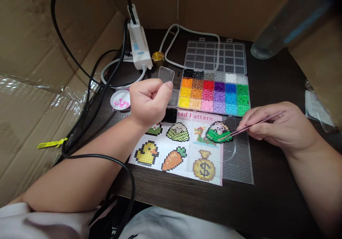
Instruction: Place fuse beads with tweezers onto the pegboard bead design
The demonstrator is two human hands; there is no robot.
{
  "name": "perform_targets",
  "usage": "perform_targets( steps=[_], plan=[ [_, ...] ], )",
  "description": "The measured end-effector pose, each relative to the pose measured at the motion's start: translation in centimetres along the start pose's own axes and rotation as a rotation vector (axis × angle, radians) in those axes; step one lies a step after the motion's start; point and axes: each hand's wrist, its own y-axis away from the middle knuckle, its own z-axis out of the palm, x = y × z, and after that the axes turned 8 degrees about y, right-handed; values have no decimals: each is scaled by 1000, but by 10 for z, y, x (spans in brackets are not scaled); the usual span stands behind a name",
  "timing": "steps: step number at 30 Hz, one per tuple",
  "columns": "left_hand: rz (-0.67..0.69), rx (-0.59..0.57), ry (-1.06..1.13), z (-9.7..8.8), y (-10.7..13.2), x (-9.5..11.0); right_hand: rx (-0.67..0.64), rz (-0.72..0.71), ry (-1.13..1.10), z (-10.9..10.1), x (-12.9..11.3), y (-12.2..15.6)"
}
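A dark wood-grain table (269,203) carries one clear bead organizer (213,112), its lid (216,55) folded back. The organizer has twenty-four compartments, six across and four deep: blacks, greys and whites in the back row; yellows, oranges, browns, reds, pinks, purples, blues and greens ahead of it. In front lies one pattern sheet (160,143) with six pictures, among them a duck, a carrot and a money bag; one clear pegboard (240,167) is at its right.

One white power strip (140,48) stands behind the left hand (149,102), which is curled into a fist above the table; whether anything is inside cannot be told. The right hand (272,126) pinches one pair of pink tweezers (256,122) between thumb and fingers, the tips at the green lower part of one bead figure (217,128). That figure lies across the sheet's right side and the pegboard; whether the tips grip a bead cannot be told.

One white dish (114,97) holds loose pink and white beads. One small box (171,122), partly behind the fist, holds black beads. One gold cup (158,61) sits beside the power strip.
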Motion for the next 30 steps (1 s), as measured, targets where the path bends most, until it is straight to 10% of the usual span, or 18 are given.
perform_targets(
  steps=[30],
  plan=[
    [-18, -9, 15, 0, 4, 1, -20, 24, 71, -4, 3, 1]
  ],
)
